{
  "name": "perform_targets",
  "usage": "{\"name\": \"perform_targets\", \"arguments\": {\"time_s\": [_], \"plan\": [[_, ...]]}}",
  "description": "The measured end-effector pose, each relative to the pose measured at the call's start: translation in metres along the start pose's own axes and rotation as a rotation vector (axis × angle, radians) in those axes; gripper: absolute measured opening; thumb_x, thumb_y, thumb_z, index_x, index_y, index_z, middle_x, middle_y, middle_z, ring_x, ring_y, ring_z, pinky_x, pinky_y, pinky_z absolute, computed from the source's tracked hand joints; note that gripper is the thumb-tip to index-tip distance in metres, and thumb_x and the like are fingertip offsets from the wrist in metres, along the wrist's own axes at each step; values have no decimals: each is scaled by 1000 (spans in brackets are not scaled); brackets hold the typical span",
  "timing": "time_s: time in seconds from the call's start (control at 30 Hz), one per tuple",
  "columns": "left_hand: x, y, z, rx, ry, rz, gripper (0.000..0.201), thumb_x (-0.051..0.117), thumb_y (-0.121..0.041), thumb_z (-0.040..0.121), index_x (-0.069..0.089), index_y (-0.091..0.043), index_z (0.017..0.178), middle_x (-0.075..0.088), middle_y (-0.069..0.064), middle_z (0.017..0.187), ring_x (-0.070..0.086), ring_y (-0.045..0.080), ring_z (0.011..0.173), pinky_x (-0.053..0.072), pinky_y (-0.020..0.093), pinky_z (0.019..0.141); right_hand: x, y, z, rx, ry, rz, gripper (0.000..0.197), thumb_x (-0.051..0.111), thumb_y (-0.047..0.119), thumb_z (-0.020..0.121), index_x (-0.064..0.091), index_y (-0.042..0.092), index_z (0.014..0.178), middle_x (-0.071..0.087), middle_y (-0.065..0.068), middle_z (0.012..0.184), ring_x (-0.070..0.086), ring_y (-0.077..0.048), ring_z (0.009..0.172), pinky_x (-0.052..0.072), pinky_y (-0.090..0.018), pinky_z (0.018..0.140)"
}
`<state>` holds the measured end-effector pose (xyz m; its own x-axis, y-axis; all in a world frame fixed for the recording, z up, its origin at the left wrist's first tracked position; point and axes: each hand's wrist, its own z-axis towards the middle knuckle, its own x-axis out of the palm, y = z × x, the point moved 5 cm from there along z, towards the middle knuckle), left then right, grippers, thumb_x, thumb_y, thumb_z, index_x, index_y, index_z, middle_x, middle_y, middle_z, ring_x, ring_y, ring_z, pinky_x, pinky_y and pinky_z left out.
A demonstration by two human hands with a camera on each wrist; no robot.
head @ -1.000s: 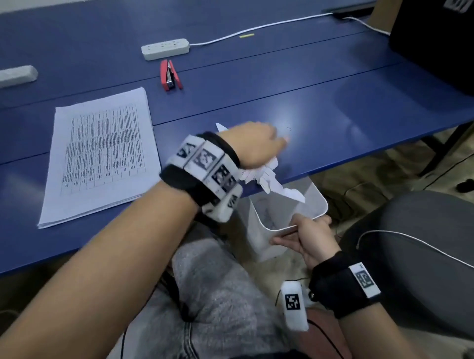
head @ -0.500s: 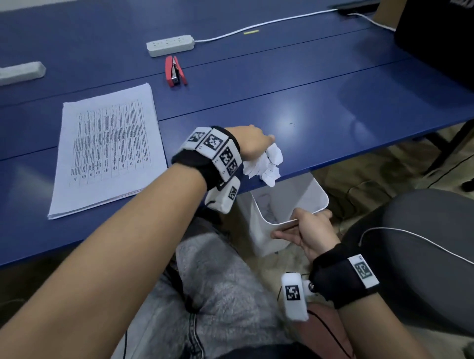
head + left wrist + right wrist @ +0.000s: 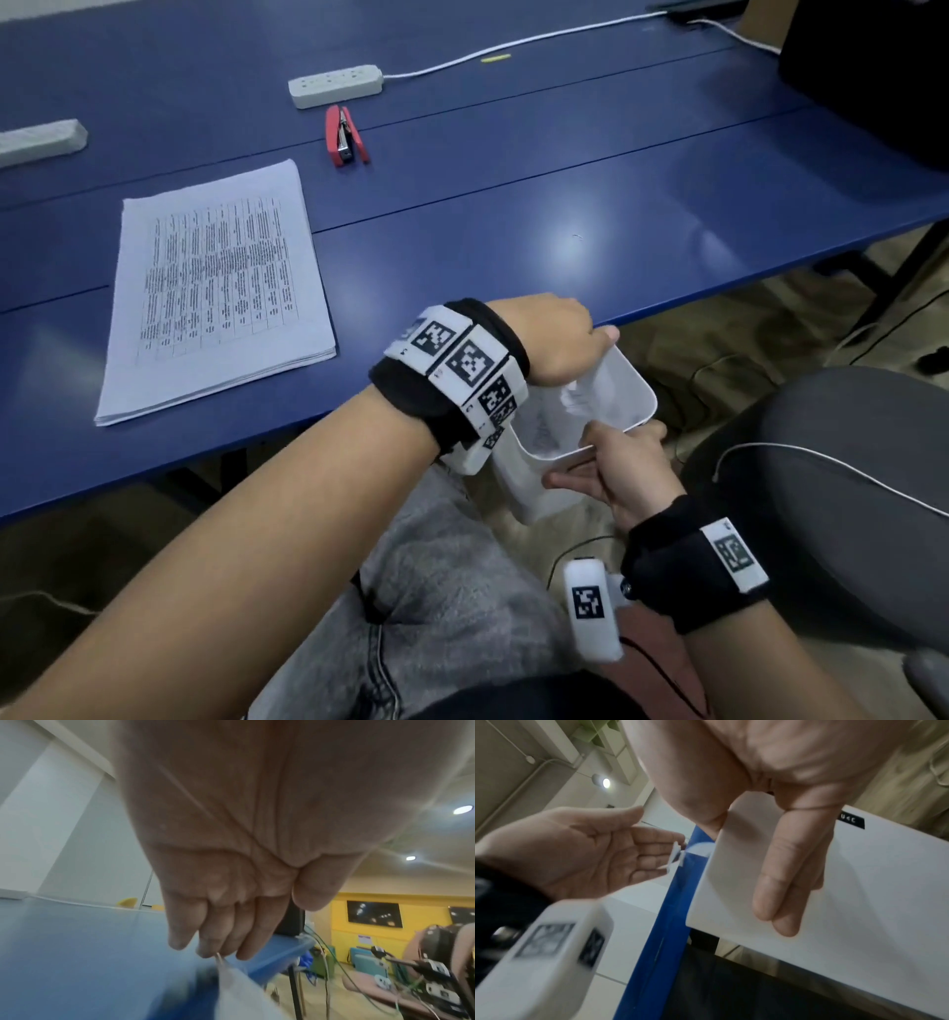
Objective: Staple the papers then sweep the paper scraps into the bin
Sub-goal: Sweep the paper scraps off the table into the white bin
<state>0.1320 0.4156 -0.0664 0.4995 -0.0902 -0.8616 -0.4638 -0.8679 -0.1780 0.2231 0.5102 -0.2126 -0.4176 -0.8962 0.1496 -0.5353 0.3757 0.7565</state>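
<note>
A white bin (image 3: 648,407) sits just under the front edge of the blue table (image 3: 513,231). My right hand (image 3: 619,465) pinches its near wall, thumb inside and fingers flat on the outside (image 3: 782,874). White paper scraps (image 3: 576,397) lie inside the bin. At the table edge, over the bin's mouth, my left hand (image 3: 557,334) is open, palm toward me (image 3: 590,852). One small scrap (image 3: 676,853) hangs at its fingertips. The stack of printed papers (image 3: 215,288) lies to the left, and the red stapler (image 3: 343,136) behind it.
A white power strip (image 3: 334,85) with its cable lies at the back, with another white bar (image 3: 41,141) at far left. A black box (image 3: 873,77) stands at the back right. A grey chair (image 3: 821,462) is beside my right arm.
My left hand dragged the bunch of scraps to the table edge and over it. The scraps have dropped from under the hand into the bin. The right hand kept hold of the bin.
</note>
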Motion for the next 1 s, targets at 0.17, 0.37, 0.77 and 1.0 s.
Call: {"name": "perform_targets", "arguments": {"time_s": [0.17, 0.37, 0.77, 1.0], "plan": [[-58, 2, 28, -34, -90, 150, 49, 21, -25, 104, 55, 1, 128, 51, 19, 142, 48, 33, 129, 37, 34, 102, -10, -5, 2, -6, -16, -15, 53, 55, -3, 94, 34, 7, 143, 62, -49, 120, 76, -55, 74, 65, -39, 49], [-80, 15, 81, -39, -66, 187, 39, 27, -22, 103, 55, 1, 114, 50, 22, 143, 50, 35, 127, 38, 37, 103, -22, -5, 13, -11, -36, 14, 56, 50, -4, 91, 34, 6, 144, 58, -53, 122, 75, -62, 83, 64, -38, 50], [14, -11, 16, -9, 99, 50, 65, 17, -36, 104, -1, 1, 155, -12, 18, 163, -7, 29, 153, 6, 40, 125, -25, -6, 21, -2, -64, 35, 58, 52, -2, 93, 38, 1, 148, 66, -48, 120, 77, -59, 76, 64, -38, 51], [44, -35, -16, 108, 45, -55, 60, 18, -31, 105, 7, 1, 155, -2, 16, 164, -1, 24, 153, 6, 39, 125, -16, -15, 9, -30, -50, 69, 57, 60, -7, 92, 41, -2, 146, 66, -47, 122, 77, -52, 66, 65, -51, 55]]}}
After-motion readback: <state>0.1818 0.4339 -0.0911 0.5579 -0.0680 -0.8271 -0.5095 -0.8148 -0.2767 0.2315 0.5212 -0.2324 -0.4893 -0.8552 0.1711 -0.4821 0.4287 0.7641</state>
